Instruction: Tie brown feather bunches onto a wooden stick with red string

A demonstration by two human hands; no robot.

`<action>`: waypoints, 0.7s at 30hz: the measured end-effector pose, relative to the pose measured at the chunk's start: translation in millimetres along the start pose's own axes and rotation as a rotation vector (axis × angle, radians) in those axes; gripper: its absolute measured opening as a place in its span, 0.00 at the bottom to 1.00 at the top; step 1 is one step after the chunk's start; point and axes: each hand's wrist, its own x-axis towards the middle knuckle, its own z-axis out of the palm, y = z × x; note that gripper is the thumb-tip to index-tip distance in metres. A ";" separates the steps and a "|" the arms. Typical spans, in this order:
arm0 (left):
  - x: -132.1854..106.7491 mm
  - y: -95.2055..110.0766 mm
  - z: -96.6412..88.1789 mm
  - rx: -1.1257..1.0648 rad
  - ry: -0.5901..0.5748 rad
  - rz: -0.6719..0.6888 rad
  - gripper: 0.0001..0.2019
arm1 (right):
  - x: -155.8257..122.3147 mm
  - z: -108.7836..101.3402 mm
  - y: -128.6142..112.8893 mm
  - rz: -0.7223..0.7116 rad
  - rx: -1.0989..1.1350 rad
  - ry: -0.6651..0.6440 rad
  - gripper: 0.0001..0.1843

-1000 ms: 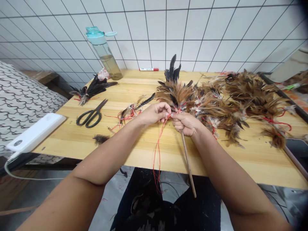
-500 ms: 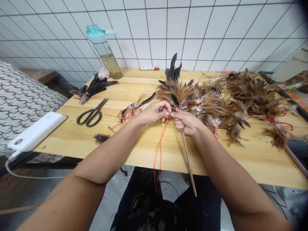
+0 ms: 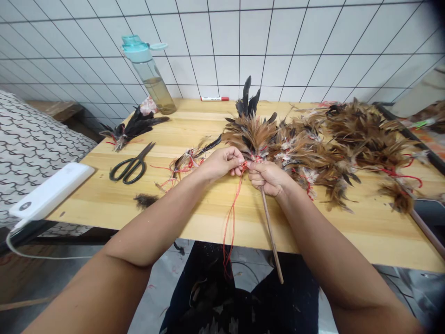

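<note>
Slanted wooden stick point(image 3: 270, 232), brown and black feathers point(image 3: 253, 133) fanned at its far end, red string point(image 3: 237, 194) dangling

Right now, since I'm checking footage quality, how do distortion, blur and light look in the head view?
Head view: tile lines on the wall slant towards the sides, and the bottle leans; the upper right corner goes dark and blurry; light looks soft; the red cord between the hands is too small to trace.
</note>
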 end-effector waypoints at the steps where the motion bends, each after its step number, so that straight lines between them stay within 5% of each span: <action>1: 0.1 -1.1 1.7 -0.018 0.028 0.008 0.08 | 0.2 0.2 -0.1 -0.004 0.004 0.007 0.19; 5: -0.2 -4.5 11.9 -0.140 0.129 0.017 0.11 | 0.1 2.0 -0.8 -0.019 0.022 0.047 0.18; 10: -2.4 -0.9 26.7 -0.234 0.183 -0.146 0.09 | 0.4 3.0 0.5 -0.050 0.020 0.063 0.14; 21: 0.6 -4.2 12.2 0.314 0.354 0.129 0.08 | 2.1 0.7 -0.4 -0.045 -0.013 0.043 0.14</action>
